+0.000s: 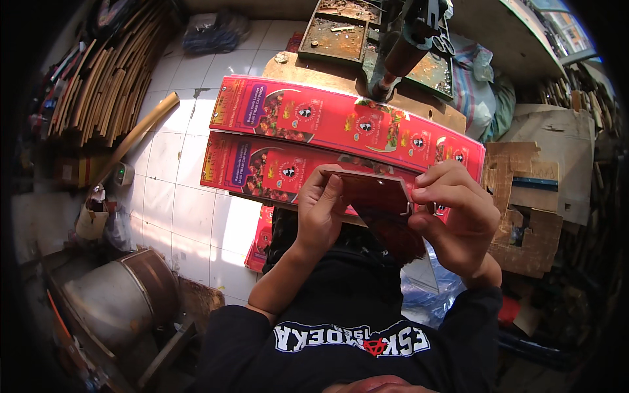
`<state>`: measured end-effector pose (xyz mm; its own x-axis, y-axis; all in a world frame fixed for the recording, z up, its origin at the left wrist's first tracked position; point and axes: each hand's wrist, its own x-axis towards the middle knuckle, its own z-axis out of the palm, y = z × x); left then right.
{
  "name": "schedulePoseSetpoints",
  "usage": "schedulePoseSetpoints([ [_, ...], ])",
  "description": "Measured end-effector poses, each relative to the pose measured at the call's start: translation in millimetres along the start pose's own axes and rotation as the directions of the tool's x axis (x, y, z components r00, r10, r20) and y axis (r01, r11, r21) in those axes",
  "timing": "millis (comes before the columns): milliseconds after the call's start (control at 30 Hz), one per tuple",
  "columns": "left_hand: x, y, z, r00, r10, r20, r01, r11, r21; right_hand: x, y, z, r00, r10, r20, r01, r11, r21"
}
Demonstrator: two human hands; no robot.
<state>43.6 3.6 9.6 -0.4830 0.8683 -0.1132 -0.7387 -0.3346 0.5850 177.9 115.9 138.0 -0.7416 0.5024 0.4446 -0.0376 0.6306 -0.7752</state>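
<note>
My left hand point(320, 213) pinches the left end of a dark reddish, glossy flat panel point(377, 196) with a small hole near its upper edge. The panel is held up over my lap, in front of the bench. At its right edge, the thumb and fingers of my right hand point(458, 213) are curled together. Something small and thin shows between them, too small to name. Behind the panel lie two stacks of long red printed sheets, a far stack point(341, 121) and a near stack point(262, 167), side by side on a wooden board point(314, 75).
A machine's dark metal column point(403, 56) rises behind the far stack, between metal trays point(334, 39) of small scraps. Scissors point(443, 44) lie there. Cut cardboard point(524, 229) stands at right, clear plastic point(439, 291) below it. A metal drum point(121, 295) sits at lower left.
</note>
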Motion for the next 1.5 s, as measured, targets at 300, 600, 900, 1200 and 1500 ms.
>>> schedulePoseSetpoints([
  [300,9.7,-7.3,-12.1,0.854,0.009,0.520,0.247,0.873,-0.420,-28.3,42.1,45.4,0.987,0.074,-0.144,-0.025,0.950,0.312],
  [600,-0.8,-0.3,-14.1,0.899,-0.081,0.431,0.297,0.835,-0.462,-35.3,37.5,86.4,0.967,0.015,-0.256,-0.004,0.999,0.043],
  [900,-1.3,-7.3,-14.6,0.899,-0.090,0.429,0.318,0.808,-0.496,-37.6,33.4,85.3,0.969,0.031,-0.246,-0.025,0.999,0.026],
  [1200,-0.2,-5.9,-16.0,0.895,-0.099,0.435,0.320,0.822,-0.470,-38.8,33.2,86.7,0.970,-0.015,-0.244,0.001,0.998,-0.057],
  [1500,2.4,-2.9,-13.1,0.881,-0.047,0.470,0.292,0.837,-0.463,-39.2,39.4,85.9,0.951,-0.039,-0.306,0.030,0.999,-0.034],
])
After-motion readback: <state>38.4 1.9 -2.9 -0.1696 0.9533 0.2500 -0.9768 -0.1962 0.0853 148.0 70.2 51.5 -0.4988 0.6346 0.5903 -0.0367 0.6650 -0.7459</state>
